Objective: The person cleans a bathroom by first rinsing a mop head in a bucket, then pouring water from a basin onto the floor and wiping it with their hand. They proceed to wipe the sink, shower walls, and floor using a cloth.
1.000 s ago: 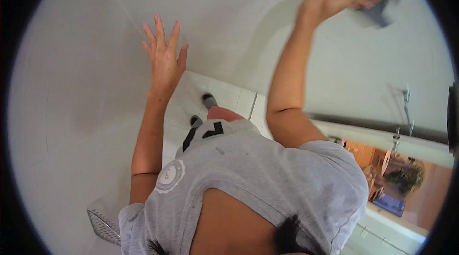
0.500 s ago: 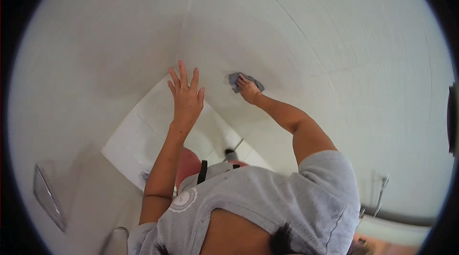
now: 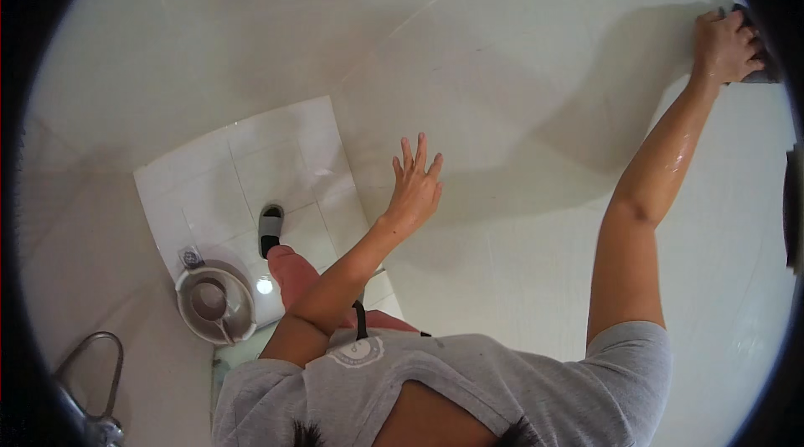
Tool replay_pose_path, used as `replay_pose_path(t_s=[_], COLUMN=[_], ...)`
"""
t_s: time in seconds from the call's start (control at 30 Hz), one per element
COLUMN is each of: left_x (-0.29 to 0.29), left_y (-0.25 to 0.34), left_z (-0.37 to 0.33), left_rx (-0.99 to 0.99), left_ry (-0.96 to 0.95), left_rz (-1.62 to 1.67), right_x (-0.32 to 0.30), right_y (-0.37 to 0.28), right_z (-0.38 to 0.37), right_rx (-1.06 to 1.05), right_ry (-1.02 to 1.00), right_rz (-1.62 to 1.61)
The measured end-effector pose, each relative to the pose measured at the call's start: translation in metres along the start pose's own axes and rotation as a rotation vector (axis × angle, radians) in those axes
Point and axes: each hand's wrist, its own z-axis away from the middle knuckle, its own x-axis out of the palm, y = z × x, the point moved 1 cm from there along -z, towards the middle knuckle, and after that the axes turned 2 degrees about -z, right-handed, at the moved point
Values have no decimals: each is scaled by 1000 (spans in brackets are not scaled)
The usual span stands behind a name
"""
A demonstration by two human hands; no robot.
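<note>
High at the far right, my right hand [image 3: 725,46] presses a dark grey cloth [image 3: 764,72] against the pale wall [image 3: 519,279]. Its fingers curl over the cloth, part of which runs off into the dark rim of the picture. The right arm is stretched out, with a wet shine on the forearm. My left hand [image 3: 414,197] is held up near the middle, fingers spread and holding nothing. It is nearest to the same wall; whether it touches the surface I cannot tell.
Below lies a white tiled floor [image 3: 276,158] with a drain cover [image 3: 191,257]. A bucket [image 3: 181,300] with a dipper [image 3: 208,298] in it stands by the left wall. My foot wears a grey slipper [image 3: 270,226]. Metal shower fittings [image 3: 115,376] stick out at lower left.
My right hand has swept the cloth from the middle to the far upper right, straightening the arm. My left hand sits further right and lower. The view has turned, bringing the bucket into sight.
</note>
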Motion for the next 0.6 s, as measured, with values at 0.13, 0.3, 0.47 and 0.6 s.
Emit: replay_pose_path(t_s=[0.13, 0.3, 0.47, 0.6], left_x=[55, 96, 102, 96], left_y=[-31, -95, -124, -140], left_z=[5, 29, 58, 61], left_rx=[-93, -367, -485, -527], left_ry=[-26, -53, -83, -11], left_rz=[11, -156, -215, -230], right_x=[-40, -111, -143, -184], right_y=[-124, -276, -352, -353], right_z=[158, 350, 475, 580], right_rx=[-300, -674, -943, -1326], right_ry=[-69, -509, -604, -761], right_rz=[-393, -885, -928, -1031])
